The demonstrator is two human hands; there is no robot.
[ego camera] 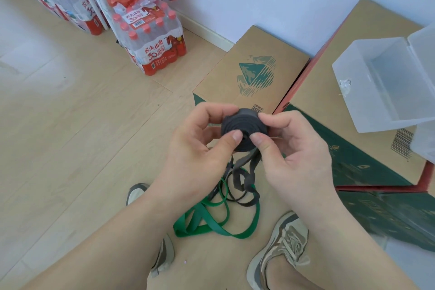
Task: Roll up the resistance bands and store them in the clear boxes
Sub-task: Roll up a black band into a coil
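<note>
Nearest: green band (211, 223) lies loose in a tangle on the floor (70, 125) between the shoes (282, 247), not yet rolled. The grey band's free tail (242, 176) hangs from the roll down into that tangle and looks crossed with the green one. Above it both hands hold the grey roll (242, 125): left hand (200, 148) curls round its left edge with the thumb on the spiral face, right hand (294, 148) pinches the right edge, thumb on the face just beside the left thumb. Roll sits between the thumbs in front and the fingers (211, 110) wrapped round the rim, both grips closed on it. My read of the step: winding on the rest of the grey band. To do it well: tension on the tail, feed it flat with no twist, pin the last wrap with one thumb while the other hand turns the coil, edges flush, since the face already looks slightly stepped. Free the tail from the green band first or it may drag along. Further back, clear box (367, 110) stands open on a cardboard carton (317, 101) to the right, nothing visible in it, well apart from the hands. Water packs (153, 49) by the wall, irrelevant
</note>
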